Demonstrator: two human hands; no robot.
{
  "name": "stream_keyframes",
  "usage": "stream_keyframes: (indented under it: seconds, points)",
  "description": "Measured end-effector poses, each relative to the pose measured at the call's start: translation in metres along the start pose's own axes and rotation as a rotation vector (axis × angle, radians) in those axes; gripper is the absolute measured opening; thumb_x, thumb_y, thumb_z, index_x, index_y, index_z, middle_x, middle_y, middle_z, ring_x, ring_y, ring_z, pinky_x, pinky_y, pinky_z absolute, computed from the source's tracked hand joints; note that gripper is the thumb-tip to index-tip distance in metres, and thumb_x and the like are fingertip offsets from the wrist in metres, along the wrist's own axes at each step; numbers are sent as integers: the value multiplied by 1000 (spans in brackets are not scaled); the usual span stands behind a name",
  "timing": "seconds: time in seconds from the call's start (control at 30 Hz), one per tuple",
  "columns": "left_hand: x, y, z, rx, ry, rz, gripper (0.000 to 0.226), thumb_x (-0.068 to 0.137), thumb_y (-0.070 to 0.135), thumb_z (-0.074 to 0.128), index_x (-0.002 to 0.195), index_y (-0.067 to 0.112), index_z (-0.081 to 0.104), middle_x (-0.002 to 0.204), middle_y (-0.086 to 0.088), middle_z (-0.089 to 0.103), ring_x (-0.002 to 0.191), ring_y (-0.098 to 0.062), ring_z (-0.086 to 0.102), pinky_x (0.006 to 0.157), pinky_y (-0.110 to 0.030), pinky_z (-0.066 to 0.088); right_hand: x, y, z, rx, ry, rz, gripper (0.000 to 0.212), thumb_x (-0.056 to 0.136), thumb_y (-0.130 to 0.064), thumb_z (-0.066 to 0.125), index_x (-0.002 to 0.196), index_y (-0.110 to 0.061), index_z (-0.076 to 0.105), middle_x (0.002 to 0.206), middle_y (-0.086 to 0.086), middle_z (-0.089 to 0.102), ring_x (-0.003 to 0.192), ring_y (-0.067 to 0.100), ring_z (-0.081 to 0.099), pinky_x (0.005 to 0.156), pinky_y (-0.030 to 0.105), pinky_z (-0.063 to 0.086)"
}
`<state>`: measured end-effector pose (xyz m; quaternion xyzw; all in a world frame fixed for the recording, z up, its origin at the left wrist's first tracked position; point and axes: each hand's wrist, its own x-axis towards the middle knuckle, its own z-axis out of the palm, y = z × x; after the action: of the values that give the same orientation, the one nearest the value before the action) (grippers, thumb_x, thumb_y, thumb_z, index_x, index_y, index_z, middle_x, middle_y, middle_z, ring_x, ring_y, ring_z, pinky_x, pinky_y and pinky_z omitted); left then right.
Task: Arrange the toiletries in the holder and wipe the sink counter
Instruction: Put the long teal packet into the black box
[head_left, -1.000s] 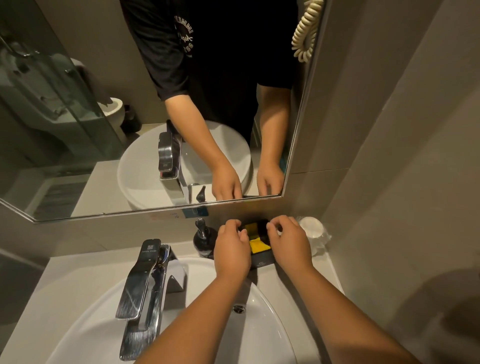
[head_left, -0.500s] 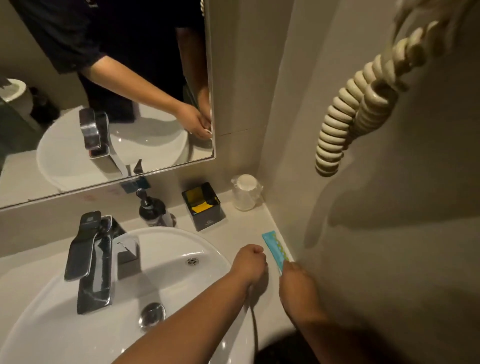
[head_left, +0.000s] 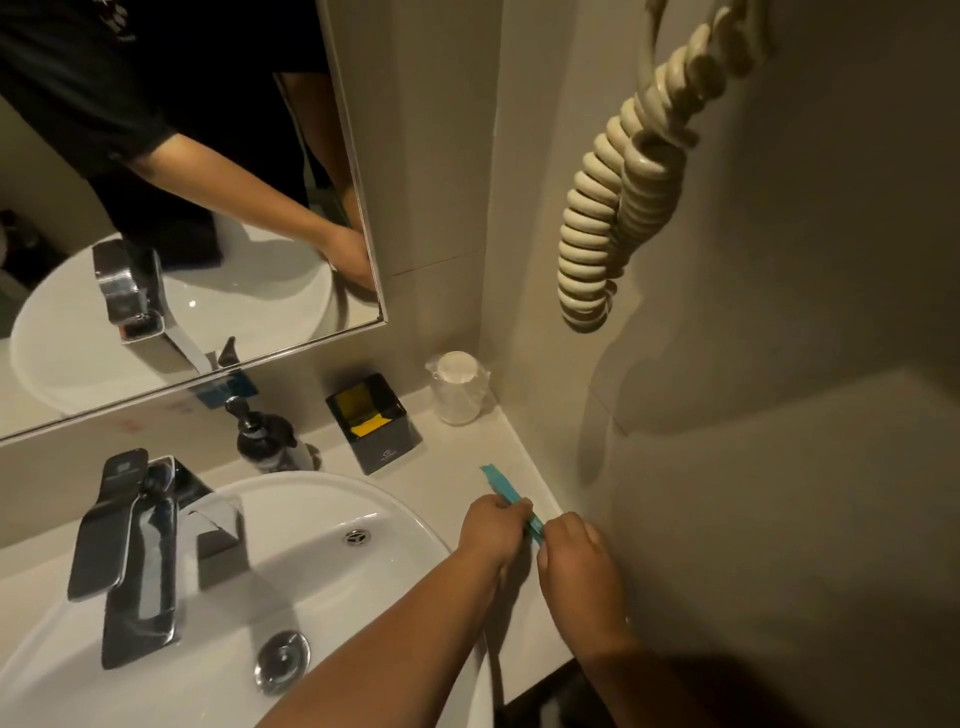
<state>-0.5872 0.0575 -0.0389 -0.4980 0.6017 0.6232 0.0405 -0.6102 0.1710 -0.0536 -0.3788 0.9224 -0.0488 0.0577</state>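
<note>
A slim teal toiletry packet (head_left: 500, 482) is held just above the pale counter (head_left: 457, 467) to the right of the basin. My left hand (head_left: 493, 527) pinches its middle and my right hand (head_left: 574, 558) grips its near end. The far tip of the packet sticks out toward the back wall. A black square holder (head_left: 373, 422) with a yellow item inside stands at the back of the counter, apart from both hands.
A white basin (head_left: 311, 519) with a chrome faucet (head_left: 140, 545) fills the left. A dark pump bottle (head_left: 265, 439) and a wrapped cup (head_left: 457, 387) flank the holder. A mirror (head_left: 182, 208) hangs above, and a coiled cord (head_left: 618, 208) hangs on the right wall.
Both hands left the holder and moved right to the teal packet by the wall. They have now closed on it and lifted it slightly off the counter.
</note>
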Motion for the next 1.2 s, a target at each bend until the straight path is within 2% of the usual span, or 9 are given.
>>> stream_keyframes:
  seconds: [0.07, 0.13, 0.27, 0.33, 0.4, 0.5, 0.6, 0.9, 1.2]
  points:
    - [0, 0, -4, -100, 6, 19, 18, 87, 22, 61, 88, 4, 65, 86, -15, 72, 74, -28, 69, 80, -43, 58, -1, -4, -3, 43, 115, -17, 32, 54, -17, 92, 75, -14, 68, 73, 3, 62, 63, 20, 60, 54, 29, 55]
    - [-4, 5, -15, -143, 31, 70, 9, 88, 15, 60, 86, 7, 65, 82, -13, 72, 73, -25, 69, 73, -37, 59, 1, -10, -7, 150, 193, -60, 24, 64, -18, 86, 79, -16, 68, 83, 1, 64, 70, 20, 62, 56, 31, 55]
    - [-19, 25, -55, -238, 25, 231, 11, 91, 16, 59, 98, 9, 63, 94, -12, 73, 84, -26, 72, 79, -44, 59, 13, -19, -33, 480, 182, 48, 32, 83, -28, 70, 114, -24, 65, 112, -4, 62, 96, 18, 61, 80, 37, 56]
    - [-28, 38, -82, -256, 43, 328, 12, 88, 14, 61, 96, 6, 62, 93, -13, 73, 82, -24, 72, 75, -39, 61, 34, -27, -55, 743, -37, 118, 26, 84, -28, 67, 109, -31, 66, 100, -8, 67, 89, 13, 63, 81, 37, 54]
    - [-37, 55, -109, -287, 57, 410, 5, 87, 10, 61, 89, 5, 63, 86, -10, 73, 77, -21, 72, 69, -33, 60, 58, -43, -77, 945, -199, 86, 8, 78, -23, 69, 77, -31, 70, 72, -4, 68, 67, 9, 60, 71, 35, 51]
    - [-43, 79, -147, -353, 137, 481, 4, 88, 10, 62, 85, 10, 66, 79, -7, 71, 72, -20, 68, 68, -34, 57, 95, -78, -104, 1074, -231, -9, 18, 79, -12, 73, 64, -21, 69, 57, -5, 62, 54, 4, 52, 60, 27, 44]
    - [-36, 93, -177, -375, 246, 539, 5, 88, 10, 63, 87, 11, 68, 83, -10, 71, 75, -19, 66, 75, -39, 56, 130, -112, -124, 1165, -211, -96, 18, 85, -8, 69, 69, -16, 65, 53, -6, 59, 45, 0, 47, 49, 15, 38]
    - [3, 92, -192, -251, 541, 528, 13, 88, 17, 62, 79, 25, 67, 79, -2, 72, 75, -19, 66, 76, -38, 53, 201, -147, -95, 1058, -195, -209, 24, 82, -17, 72, 65, -34, 69, 59, -9, 67, 63, 12, 60, 68, 38, 51]
    - [42, 50, -174, -52, 559, 317, 10, 86, 23, 62, 77, 24, 66, 77, 3, 70, 75, -18, 65, 73, -37, 54, 211, -129, -53, 697, -359, -237, 34, 85, -21, 69, 54, -23, 57, 64, -4, 55, 61, 13, 51, 63, 31, 41]
